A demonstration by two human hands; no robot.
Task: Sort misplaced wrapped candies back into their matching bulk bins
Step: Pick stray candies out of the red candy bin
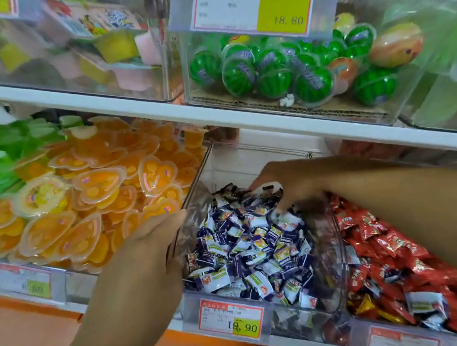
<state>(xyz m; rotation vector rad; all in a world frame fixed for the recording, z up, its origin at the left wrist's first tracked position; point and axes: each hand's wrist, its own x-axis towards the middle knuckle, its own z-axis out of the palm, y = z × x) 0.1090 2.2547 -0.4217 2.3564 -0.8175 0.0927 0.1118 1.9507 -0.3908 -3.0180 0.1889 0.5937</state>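
Right hand (285, 185) curled into the purple-and-white candies (250, 246) at the back of the middle bin (195, 177), apparently pinching some. Left hand (151, 240) against the bin's left wall; grip unclear. Candies probably light, crinkly, slippery: pinch each wrapper across its middle.

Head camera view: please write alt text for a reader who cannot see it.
A right hand reaches into a clear bin of blue-and-white wrapped candies, while the left hand rests against its left wall. Red candies fill the next bin; orange jelly cups lie left.
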